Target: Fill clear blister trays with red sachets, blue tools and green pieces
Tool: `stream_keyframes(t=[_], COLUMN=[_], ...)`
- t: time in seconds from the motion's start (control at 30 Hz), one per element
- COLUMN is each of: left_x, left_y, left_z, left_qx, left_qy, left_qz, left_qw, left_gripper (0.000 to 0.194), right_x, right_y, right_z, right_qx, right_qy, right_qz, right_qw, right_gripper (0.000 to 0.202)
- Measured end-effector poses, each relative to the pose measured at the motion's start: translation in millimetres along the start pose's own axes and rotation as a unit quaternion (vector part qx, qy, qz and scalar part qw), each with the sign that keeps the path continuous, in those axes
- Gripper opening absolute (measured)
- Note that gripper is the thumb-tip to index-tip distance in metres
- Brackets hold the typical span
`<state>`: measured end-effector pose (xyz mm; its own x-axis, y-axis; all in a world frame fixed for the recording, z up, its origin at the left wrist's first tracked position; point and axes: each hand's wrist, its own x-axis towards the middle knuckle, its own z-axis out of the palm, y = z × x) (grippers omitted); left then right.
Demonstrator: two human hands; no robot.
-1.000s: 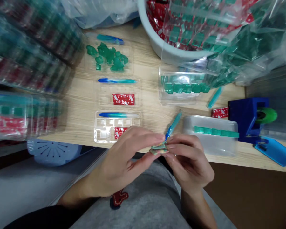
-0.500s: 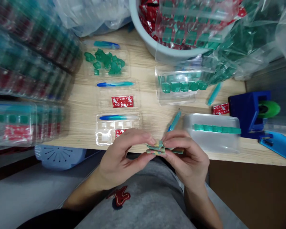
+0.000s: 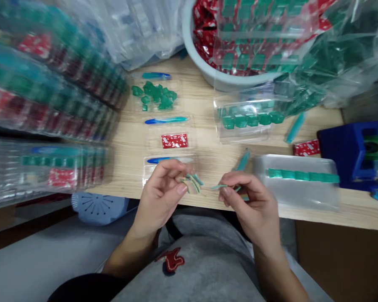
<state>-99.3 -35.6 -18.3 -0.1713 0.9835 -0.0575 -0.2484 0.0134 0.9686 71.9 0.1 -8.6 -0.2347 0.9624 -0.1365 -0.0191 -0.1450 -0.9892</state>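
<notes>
My left hand [image 3: 157,199] pinches a small fanned stack of flat, green-and-yellow patterned pieces [image 3: 193,184] between thumb and fingers. Their exact kind I cannot make out. A short distance to the right, my right hand [image 3: 255,203] is closed on thin greenish flat pieces [image 3: 219,187], one of which sticks out toward the left hand. Behind the left hand, a clear tray with a blue pen [image 3: 159,160] is partly covered. A teal pen [image 3: 243,160] lies just beyond my right hand.
Another clear tray holds a red dotted packet [image 3: 174,141], and one behind has green pieces [image 3: 157,94]. Filled clear packs [image 3: 61,167] stand at left. A tub [image 3: 204,67] is at the back. At right are a translucent box [image 3: 296,191] and a blue tape dispenser [image 3: 343,147].
My hands, which were together over the patterned pieces, have moved apart, each keeping some. The left hand has tilted its stack. The whole view has shifted slightly.
</notes>
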Motion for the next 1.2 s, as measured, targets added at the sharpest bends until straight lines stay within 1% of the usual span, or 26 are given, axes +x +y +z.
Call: stream_keyframes(t=[0.03, 0.1, 0.17, 0.2, 0.27, 0.33, 0.4, 0.5, 0.6, 0.7, 0.83, 0.9, 0.97, 1.03, 1.17, 1.2], left_x=[-0.3, -2.9, -8.8, -12.7, -21.3, -28.8, -33.7, -36.3, -37.1, -39.2, -42.6, -43.3, -43.3, -43.1, -43.7, -44.1], left_y=[-0.6, 0.0, 3.1, 5.1, 8.3, 8.2, 4.6, -2.6, -6.7, -7.7, -10.3, -13.1, -15.7, -16.8, -14.1, -13.4], left_z=[-8.0, -30.6, -57.8, -70.6, -89.9, -98.1, -97.2, -89.9, -85.0, -80.7, -72.1, -69.1, -68.5, -70.0, -74.0, -74.3], left_qx=[0.022, 0.107, 0.197, 0.234, 0.294, 0.349, 0.391, 0.436, 0.488, 0.552, 0.623, 0.641, 0.645, 0.638, 0.593, 0.586], left_qy=[0.021, 0.084, 0.143, 0.156, 0.15, 0.114, 0.079, 0.054, 0.046, 0.043, 0.036, 0.059, 0.084, 0.1, 0.086, 0.08], left_qz=[-0.009, -0.009, -0.014, -0.026, -0.064, -0.111, -0.144, -0.157, -0.123, -0.088, -0.077, -0.076, -0.076, -0.076, -0.071, -0.07], left_qw=[1.0, 0.991, 0.97, 0.959, 0.942, 0.924, 0.905, 0.885, 0.863, 0.828, 0.778, 0.761, 0.755, 0.76, 0.798, 0.803], left_gripper=[0.017, 0.018, 0.019, 0.018, 0.017, 0.014, 0.012, 0.009, 0.008, 0.012, 0.016, 0.017, 0.016, 0.017, 0.016, 0.014], right_x=[0.0, -0.4, -0.4, 0.1, 2.1, 4.9, 7.8, 10.8, 11.4, 10.5, 9.4, 9.1, 9.0, 8.8, 8.0, 7.7], right_y=[2.2, 7.8, 13.8, 16.5, 20.9, 25.0, 30.5, 42.3, 53.8, 60.1, 61.3, 60.9, 60.9, 61.2, 62.7, 63.0], right_z=[-1.7, -6.2, -9.7, -10.3, -8.1, -1.2, 8.3, 21.4, 28.6, 31.3, 33.3, 34.2, 34.6, 34.6, 34.2, 34.2], right_qx=[-0.004, -0.012, -0.02, -0.024, -0.037, -0.05, -0.057, -0.068, -0.078, -0.089, -0.105, -0.108, -0.113, -0.116, -0.116, -0.116], right_qy=[0.005, 0.009, 0.008, 0.005, -0.01, -0.032, -0.057, -0.087, -0.1, -0.095, -0.095, -0.098, -0.097, -0.096, -0.096, -0.095], right_qz=[0.004, 0.007, 0.012, 0.016, 0.032, 0.052, 0.072, 0.1, 0.118, 0.121, 0.112, 0.108, 0.104, 0.1, 0.098, 0.098], right_qw=[1.0, 1.0, 1.0, 1.0, 0.999, 0.997, 0.994, 0.989, 0.985, 0.984, 0.984, 0.983, 0.983, 0.983, 0.984, 0.984], right_gripper=[0.011, 0.009, 0.008, 0.007, 0.004, 0.002, 0.005, 0.01, 0.015, 0.015, 0.014, 0.015, 0.015, 0.014, 0.014, 0.014])
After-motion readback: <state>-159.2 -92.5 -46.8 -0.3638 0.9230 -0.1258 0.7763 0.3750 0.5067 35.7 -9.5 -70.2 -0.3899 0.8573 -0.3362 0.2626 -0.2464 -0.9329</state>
